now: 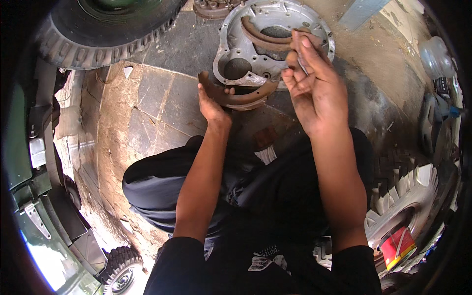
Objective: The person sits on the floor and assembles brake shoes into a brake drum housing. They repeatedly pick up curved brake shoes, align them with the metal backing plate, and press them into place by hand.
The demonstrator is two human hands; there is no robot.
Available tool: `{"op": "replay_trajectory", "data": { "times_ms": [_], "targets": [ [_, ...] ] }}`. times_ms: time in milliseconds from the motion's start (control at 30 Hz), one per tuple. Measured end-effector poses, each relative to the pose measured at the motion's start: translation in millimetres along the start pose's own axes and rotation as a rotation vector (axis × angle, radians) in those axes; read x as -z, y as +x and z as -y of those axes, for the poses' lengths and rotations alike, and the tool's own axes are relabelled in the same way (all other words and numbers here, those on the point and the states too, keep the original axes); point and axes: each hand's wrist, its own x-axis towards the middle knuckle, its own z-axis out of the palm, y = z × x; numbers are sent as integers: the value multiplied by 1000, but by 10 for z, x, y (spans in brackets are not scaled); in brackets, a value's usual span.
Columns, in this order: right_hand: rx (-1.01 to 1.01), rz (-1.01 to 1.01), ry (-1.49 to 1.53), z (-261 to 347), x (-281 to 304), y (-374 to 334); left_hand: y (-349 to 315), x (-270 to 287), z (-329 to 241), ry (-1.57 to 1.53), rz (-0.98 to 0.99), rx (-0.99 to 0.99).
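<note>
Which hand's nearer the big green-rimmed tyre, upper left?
Left. The left hand is below and right of the tyre; the right hand is farther right, fingers in front of the metal housing's right side.

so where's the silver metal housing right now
In the head view, the silver metal housing lies on the floor near the top edge, right of centre, beyond the left hand and right of the large tyre.

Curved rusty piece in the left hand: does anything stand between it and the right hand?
Nothing visible stands between the curved rusty piece and the right hand; only a gap shows, with the edge of the silver housing beyond it. The second curved piece is outside that gap.
</note>
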Motion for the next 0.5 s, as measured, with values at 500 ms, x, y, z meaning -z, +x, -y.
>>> {"op": "replay_trajectory", "data": {
  "times_ms": [500],
  "targets": [
    [-107,-64,-60,-132,71,104,-107,-144,86,236,-17,-129]
  ]
}}
